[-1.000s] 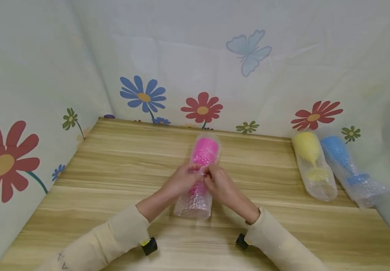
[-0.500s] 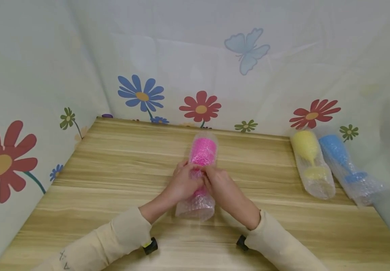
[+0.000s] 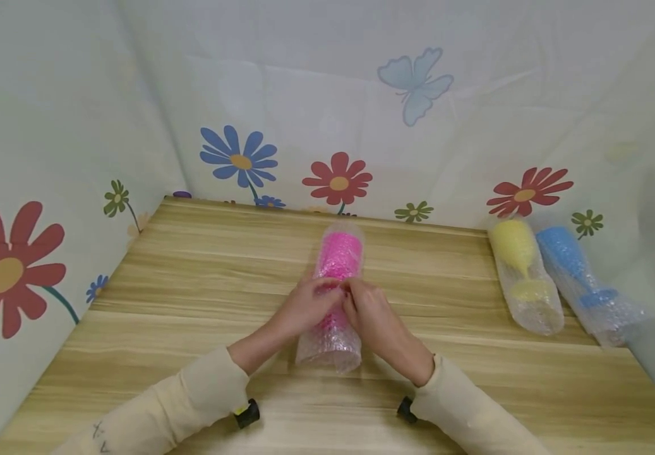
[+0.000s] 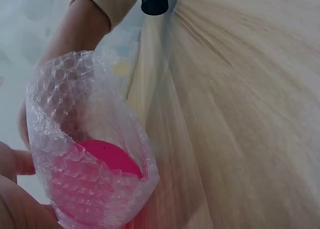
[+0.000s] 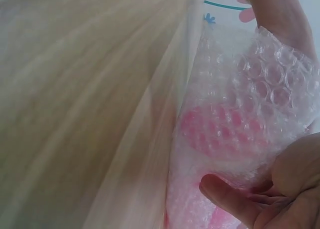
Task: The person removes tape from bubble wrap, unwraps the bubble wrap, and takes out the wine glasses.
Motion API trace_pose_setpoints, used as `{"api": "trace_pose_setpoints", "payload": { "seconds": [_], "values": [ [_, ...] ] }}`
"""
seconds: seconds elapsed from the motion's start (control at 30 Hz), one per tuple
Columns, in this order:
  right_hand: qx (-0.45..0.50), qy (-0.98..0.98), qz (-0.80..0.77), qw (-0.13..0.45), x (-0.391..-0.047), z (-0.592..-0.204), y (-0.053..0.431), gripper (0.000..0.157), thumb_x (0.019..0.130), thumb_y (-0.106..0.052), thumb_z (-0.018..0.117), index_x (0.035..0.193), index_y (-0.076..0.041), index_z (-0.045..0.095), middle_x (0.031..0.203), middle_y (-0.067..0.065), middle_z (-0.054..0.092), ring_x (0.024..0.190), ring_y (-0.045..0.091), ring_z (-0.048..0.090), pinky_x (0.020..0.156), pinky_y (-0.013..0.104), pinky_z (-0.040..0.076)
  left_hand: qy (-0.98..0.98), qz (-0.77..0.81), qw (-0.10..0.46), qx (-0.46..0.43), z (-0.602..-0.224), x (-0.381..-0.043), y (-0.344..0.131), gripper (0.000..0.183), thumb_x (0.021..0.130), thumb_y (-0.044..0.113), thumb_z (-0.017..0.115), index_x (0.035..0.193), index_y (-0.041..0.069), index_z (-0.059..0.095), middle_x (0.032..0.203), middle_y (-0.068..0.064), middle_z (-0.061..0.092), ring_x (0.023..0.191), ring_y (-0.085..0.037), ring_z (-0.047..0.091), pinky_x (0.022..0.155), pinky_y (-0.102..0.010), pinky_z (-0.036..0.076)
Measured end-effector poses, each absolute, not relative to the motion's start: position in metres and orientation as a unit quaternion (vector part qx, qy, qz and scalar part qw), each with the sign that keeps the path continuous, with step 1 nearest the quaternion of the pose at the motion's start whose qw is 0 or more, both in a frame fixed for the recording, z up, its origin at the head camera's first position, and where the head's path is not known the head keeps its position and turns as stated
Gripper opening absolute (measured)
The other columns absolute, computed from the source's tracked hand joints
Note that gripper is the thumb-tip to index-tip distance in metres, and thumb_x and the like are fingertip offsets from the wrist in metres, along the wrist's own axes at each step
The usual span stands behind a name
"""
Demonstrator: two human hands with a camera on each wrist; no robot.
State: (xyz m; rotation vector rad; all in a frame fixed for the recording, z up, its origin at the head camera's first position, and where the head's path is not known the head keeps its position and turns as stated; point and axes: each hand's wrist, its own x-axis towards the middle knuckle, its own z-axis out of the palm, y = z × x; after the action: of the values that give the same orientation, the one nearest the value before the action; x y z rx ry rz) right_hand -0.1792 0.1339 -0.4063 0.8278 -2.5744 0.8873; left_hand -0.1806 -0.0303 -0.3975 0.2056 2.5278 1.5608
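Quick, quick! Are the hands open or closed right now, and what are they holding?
Left hand: closed, holding the pink bubble-wrapped thing.
Right hand: closed, holding the same pink bubble-wrapped thing.

The bubble-wrapped pink object [image 3: 343, 253] has been turned slightly over the past second, its far end swung a little to the left and its near end a little to the right. Against half a second ago, the left hand [image 3: 307, 304] has been drawn back slightly along the object's left side, and the left sleeve [image 3: 213, 382] has been shifted a touch farther from it. To the object's right, the right sleeve [image 3: 460, 398] has been brought slightly nearer the person since a second ago.
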Motion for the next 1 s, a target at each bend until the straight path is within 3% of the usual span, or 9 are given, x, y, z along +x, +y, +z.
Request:
{"api": "trace_pose_setpoints", "payload": {
  "seconds": [0.33, 0.47, 0.6, 0.7, 0.87, 1.0],
  "values": [
    [0.325, -0.894, 0.275, 0.141, -0.181, -0.406, 0.138, 0.007, 0.09, 0.01, 0.063, 0.096, 0.005, 0.063, 0.084, 0.011, 0.066, 0.074, 0.019, 0.064, 0.062, 0.029, 0.056, 0.859, 0.505, 0.067, 0.056, -0.402, -0.184, -0.025, 0.04, 0.089, 0.018, 0.071, 0.125, 0.001, 0.07, 0.139, -0.025, 0.051, 0.12, -0.037, 0.055, 0.099, -0.053, 0.048],
    [0.371, -0.89, 0.225, 0.141, -0.181, -0.398, 0.141, 0.019, 0.092, 0.007, 0.067, 0.111, 0.008, 0.067, 0.086, 0.012, 0.068, 0.073, 0.019, 0.065, 0.064, 0.028, 0.057, 0.872, 0.483, 0.062, 0.046, -0.396, -0.18, -0.024, 0.045, 0.084, 0.015, 0.072, 0.126, 0.0, 0.069, 0.15, -0.028, 0.043, 0.13, -0.044, 0.05, 0.105, -0.059, 0.044],
    [0.399, -0.887, 0.172, 0.153, -0.181, -0.394, 0.14, 0.031, 0.094, 0.003, 0.07, 0.124, 0.007, 0.066, 0.088, 0.012, 0.069, 0.071, 0.018, 0.067, 0.064, 0.027, 0.058, 0.89, 0.451, 0.053, 0.053, -0.393, -0.176, -0.028, 0.048, 0.086, 0.019, 0.072, 0.129, -0.001, 0.067, 0.159, -0.028, 0.034, 0.144, -0.045, 0.037, 0.112, -0.062, 0.036],
    [0.407, -0.884, 0.165, 0.159, -0.181, -0.396, 0.138, 0.024, 0.095, 0.003, 0.069, 0.118, 0.007, 0.065, 0.087, 0.012, 0.069, 0.074, 0.021, 0.07, 0.065, 0.027, 0.059, 0.894, 0.441, 0.054, 0.061, -0.393, -0.173, -0.032, 0.05, 0.089, 0.026, 0.07, 0.132, 0.001, 0.066, 0.162, -0.028, 0.029, 0.147, -0.045, 0.032, 0.112, -0.064, 0.034],
    [0.379, -0.89, 0.213, 0.137, -0.18, -0.4, 0.138, 0.017, 0.098, 0.003, 0.064, 0.115, 0.007, 0.064, 0.096, 0.015, 0.071, 0.085, 0.025, 0.073, 0.07, 0.027, 0.06, 0.874, 0.476, 0.074, 0.059, -0.395, -0.172, -0.038, 0.052, 0.096, 0.037, 0.066, 0.136, 0.005, 0.065, 0.166, -0.027, 0.019, 0.145, -0.05, 0.032, 0.109, -0.066, 0.036],
    [0.358, -0.896, 0.234, 0.122, -0.18, -0.402, 0.138, 0.017, 0.1, 0.001, 0.059, 0.115, 0.007, 0.066, 0.095, 0.013, 0.071, 0.083, 0.02, 0.072, 0.07, 0.026, 0.059, 0.866, 0.492, 0.079, 0.052, -0.396, -0.174, -0.037, 0.052, 0.096, 0.04, 0.067, 0.135, 0.007, 0.067, 0.166, -0.026, 0.019, 0.143, -0.052, 0.035, 0.107, -0.067, 0.038]
  ]
}}
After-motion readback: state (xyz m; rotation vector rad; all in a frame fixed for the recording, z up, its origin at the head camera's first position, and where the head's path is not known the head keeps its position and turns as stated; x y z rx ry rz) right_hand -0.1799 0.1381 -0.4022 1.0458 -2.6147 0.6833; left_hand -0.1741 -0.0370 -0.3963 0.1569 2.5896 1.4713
